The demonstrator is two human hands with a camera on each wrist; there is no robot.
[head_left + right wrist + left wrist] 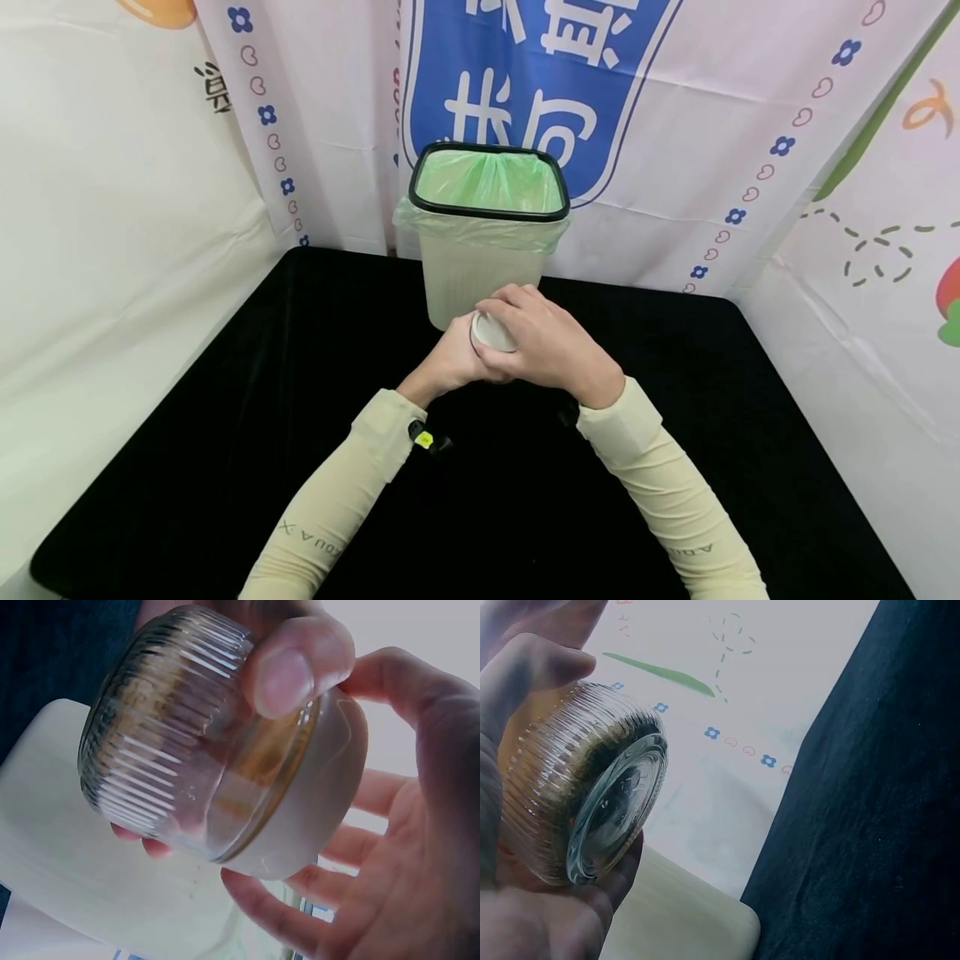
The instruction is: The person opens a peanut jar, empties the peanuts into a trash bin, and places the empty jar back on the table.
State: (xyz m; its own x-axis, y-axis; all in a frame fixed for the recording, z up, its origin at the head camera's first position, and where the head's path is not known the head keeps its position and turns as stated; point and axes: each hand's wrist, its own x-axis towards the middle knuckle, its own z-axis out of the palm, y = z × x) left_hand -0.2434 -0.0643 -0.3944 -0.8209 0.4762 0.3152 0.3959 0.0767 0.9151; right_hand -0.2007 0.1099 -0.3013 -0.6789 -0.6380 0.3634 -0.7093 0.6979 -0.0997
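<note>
A ribbed clear glass jar (157, 727) with a white lid (322, 787) is between my two hands. In the left wrist view, my left hand (525, 825) wraps round the jar's body, its thick glass base turned toward that camera. My right hand (405, 825) has its fingers and thumb curled round the lid's rim. Seen from the head camera, the lid's top shows between my left hand (450, 357) and my right hand (551, 342). Something brownish shows through the glass, too unclear to name. The lid sits on the jar's mouth.
Just beyond the hands stands a pale waste bin (480, 267) with a black rim and a green liner bag (487, 179). It rests on a black-covered table (247, 400). White printed cloth walls (675, 167) stand at the back and both sides.
</note>
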